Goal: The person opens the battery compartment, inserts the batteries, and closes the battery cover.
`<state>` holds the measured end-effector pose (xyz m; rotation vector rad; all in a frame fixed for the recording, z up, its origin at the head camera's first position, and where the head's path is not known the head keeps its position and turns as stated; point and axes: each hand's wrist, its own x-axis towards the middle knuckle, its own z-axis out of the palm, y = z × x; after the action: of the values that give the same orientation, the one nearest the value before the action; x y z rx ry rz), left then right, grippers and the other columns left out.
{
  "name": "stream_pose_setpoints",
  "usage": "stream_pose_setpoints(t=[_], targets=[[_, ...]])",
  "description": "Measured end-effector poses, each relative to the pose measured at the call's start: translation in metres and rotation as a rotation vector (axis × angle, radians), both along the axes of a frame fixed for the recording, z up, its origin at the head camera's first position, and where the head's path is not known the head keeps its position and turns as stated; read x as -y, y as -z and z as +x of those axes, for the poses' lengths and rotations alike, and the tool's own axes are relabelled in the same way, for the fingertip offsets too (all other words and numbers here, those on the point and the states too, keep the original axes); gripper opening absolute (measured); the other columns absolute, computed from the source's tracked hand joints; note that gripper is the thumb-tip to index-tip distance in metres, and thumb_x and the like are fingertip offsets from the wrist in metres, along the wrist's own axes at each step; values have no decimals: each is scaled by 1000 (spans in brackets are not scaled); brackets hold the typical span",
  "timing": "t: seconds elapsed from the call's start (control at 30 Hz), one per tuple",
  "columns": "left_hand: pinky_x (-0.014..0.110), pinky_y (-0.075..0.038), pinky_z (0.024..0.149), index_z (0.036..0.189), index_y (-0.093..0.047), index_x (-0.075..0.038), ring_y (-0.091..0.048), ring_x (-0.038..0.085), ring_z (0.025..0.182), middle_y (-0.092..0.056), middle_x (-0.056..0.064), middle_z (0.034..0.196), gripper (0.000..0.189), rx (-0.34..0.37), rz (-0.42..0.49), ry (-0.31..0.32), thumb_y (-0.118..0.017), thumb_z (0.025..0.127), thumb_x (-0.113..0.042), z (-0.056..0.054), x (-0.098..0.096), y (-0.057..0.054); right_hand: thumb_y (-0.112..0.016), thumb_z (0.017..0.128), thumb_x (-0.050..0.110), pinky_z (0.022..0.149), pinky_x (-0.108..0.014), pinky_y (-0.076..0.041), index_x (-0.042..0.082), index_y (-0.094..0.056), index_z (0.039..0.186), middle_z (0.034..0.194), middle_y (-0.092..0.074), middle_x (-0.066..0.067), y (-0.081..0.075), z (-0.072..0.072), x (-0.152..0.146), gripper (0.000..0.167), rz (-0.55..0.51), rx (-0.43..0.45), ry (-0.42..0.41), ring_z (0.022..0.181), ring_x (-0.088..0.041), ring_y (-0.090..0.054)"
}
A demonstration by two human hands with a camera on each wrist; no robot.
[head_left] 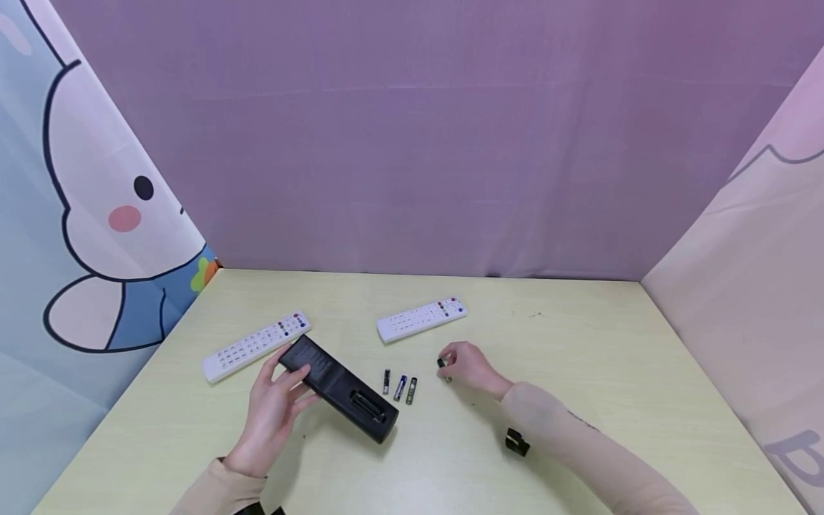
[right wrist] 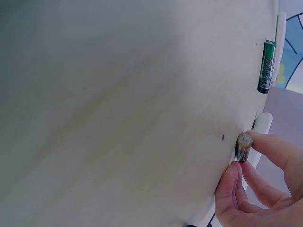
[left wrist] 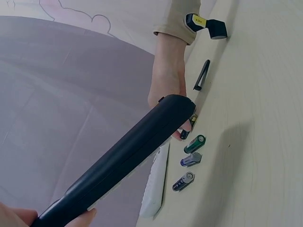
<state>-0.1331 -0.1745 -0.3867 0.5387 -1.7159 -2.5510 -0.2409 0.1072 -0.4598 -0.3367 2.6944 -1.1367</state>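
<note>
My left hand (head_left: 270, 411) grips a black remote control (head_left: 337, 386) near one end, its back facing up and tilted above the table. An open battery slot (head_left: 367, 405) shows at the remote's far end; I cannot tell for sure what lies inside. Between thumb and fingers, my right hand (head_left: 473, 365) pinches a small battery (right wrist: 244, 146) at the tabletop. Left of that hand lie a dark battery (head_left: 386, 381), a blue and silver battery (head_left: 400, 388) and a green battery (head_left: 411, 391), side by side.
One white remote control (head_left: 257, 347) lies behind my left hand, and another white remote (head_left: 421, 320) lies farther back. A thin black piece (left wrist: 202, 75) is on the table near my right wrist. A purple cloth (head_left: 412, 143) hangs behind the table.
</note>
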Motion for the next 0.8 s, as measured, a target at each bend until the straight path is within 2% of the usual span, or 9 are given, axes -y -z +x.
stream_pose_setpoints(t=[0.27, 0.5, 0.8], targets=[[32, -54, 75, 137, -20, -13, -63, 13, 81, -53, -1, 99, 58, 5, 10, 7, -46, 87, 0, -1, -1, -1, -65, 67, -6, 61, -22, -48, -1, -64, 89, 74, -59, -4, -1, 1, 1, 22, 32, -66, -54, 68, -13, -53], [31, -54, 76, 138, -19, -14, -63, 13, 81, -50, 2, 104, 60, 11, 12, 13, -46, 87, -1, -1, -1, -1, -65, 71, -2, 58, -21, -47, -3, -64, 94, 76, -59, -4, -5, 3, -2, 23, 10, -26, -67, 66, -12, -51], [29, -54, 75, 138, -19, -16, -62, 13, 82, -45, 5, 112, 60, 20, 30, 15, -46, 87, -2, -1, 0, -2, -62, 75, -1, 44, -19, -44, -5, -61, 100, 71, -58, -5, -9, 5, -5, 25, -108, 77, -50, 50, -11, -49]])
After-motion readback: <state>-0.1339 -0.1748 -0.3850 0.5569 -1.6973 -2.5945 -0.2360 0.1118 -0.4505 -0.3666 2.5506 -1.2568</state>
